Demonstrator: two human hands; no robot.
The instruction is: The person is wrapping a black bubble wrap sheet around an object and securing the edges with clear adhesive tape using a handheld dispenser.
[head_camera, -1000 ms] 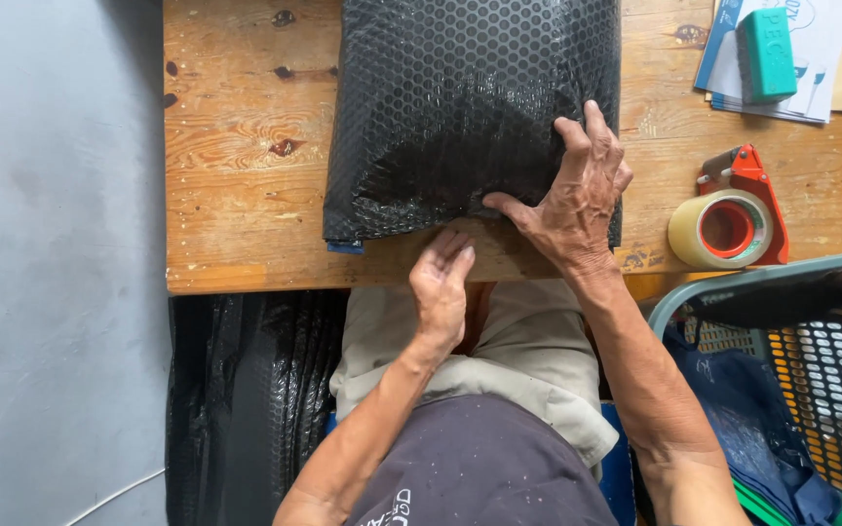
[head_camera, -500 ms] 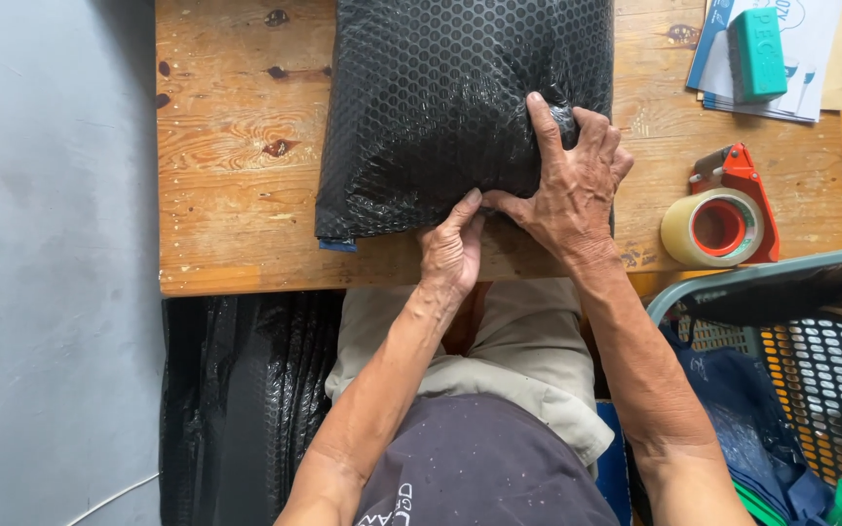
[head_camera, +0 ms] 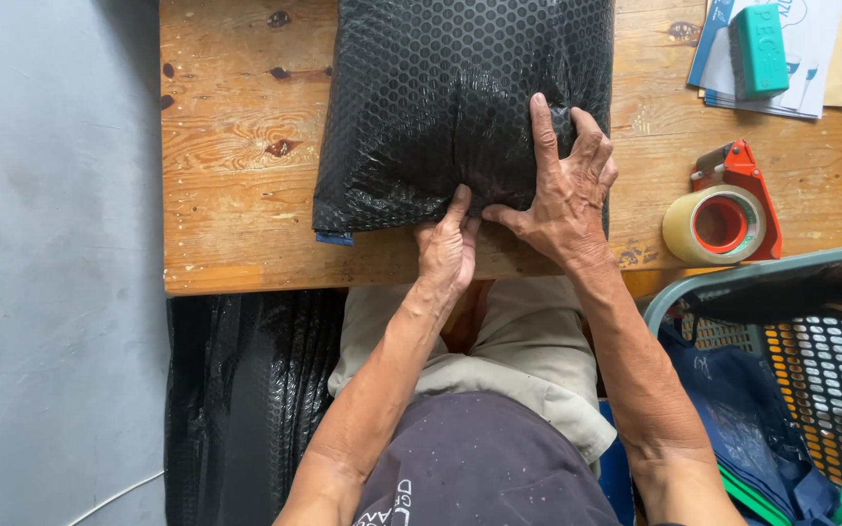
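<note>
A stack of black bubble-wrap sheets (head_camera: 246,390) sits on the floor to my left, within reach. On the wooden table (head_camera: 236,185) lies the plump black bubble-wrap parcel (head_camera: 440,107); my left hand (head_camera: 448,253) pinches its near edge while my right hand (head_camera: 562,190) presses flat on top, pinning it. The orange tape dispenser (head_camera: 728,219) waits right.

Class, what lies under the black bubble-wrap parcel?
The wooden table lies under the parcel, and a blue corner sticks out at its near left edge. Both hands press on the parcel; its contents are covered.
</note>
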